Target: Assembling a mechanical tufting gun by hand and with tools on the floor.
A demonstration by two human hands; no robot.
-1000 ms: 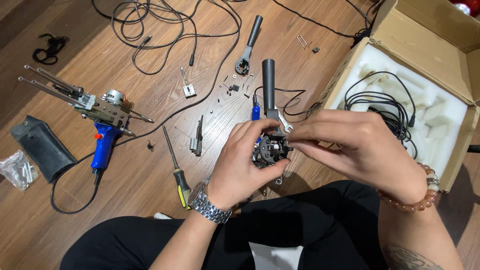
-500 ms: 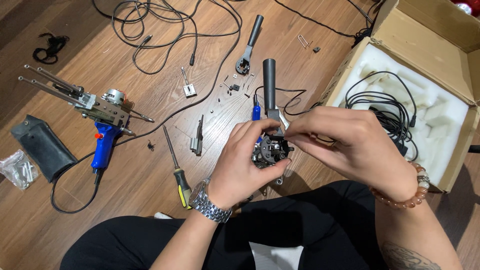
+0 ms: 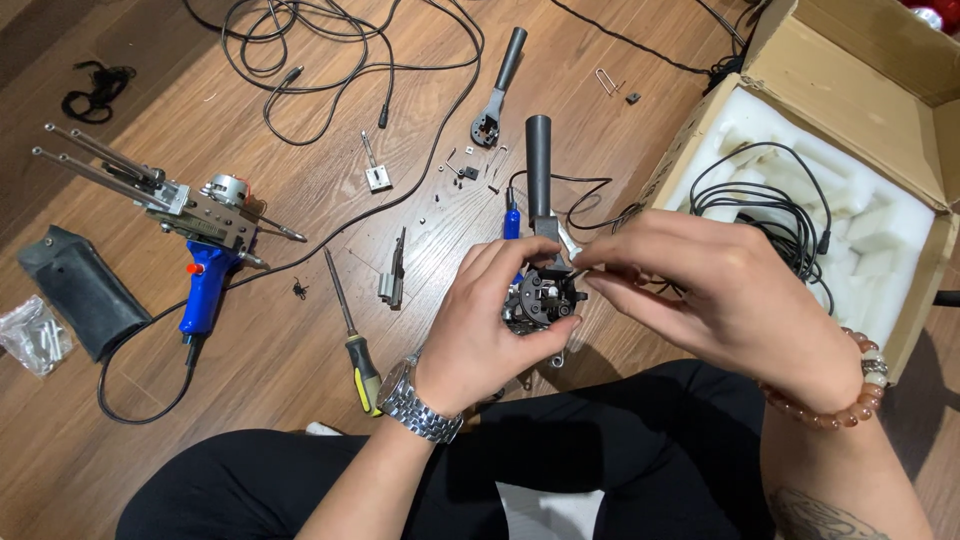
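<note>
Above the person's lap, over the brown wooden plank floor (image 3: 300, 160), the left hand (image 3: 490, 325) is wrapped around a small black and silver metal mechanism (image 3: 540, 298), fingers curled about its near side so that it is held clear of the boards. From that mechanism a black cylindrical handle (image 3: 539, 160) stands away toward the top of the view. The right hand (image 3: 720, 290) comes in from the right, its thumb and forefinger pinched narrowly on a small pale part at the upper edge of the mechanism; what that part is cannot be told. A silver metal wristwatch (image 3: 415, 405) sits on the left wrist, and a bracelet of reddish round beads (image 3: 850, 400) on the right. Left of the hands lie a yellow-handled screwdriver (image 3: 350, 335) and, just beyond it, a small grey metal bracket (image 3: 392, 275). Farther left rests a blue-handled tufting gun with long silver rods (image 3: 190, 225), with a black fabric pouch (image 3: 75, 290) and a clear plastic bag of small parts (image 3: 35, 335) near the edge. A second black-handled piece (image 3: 500, 85) lies near the top, among loose black cables (image 3: 330, 50) and scattered tiny screws. To the right stands an open cardboard box lined with white foam (image 3: 870, 110), a coiled black cord (image 3: 770, 205) lying in it.
</note>
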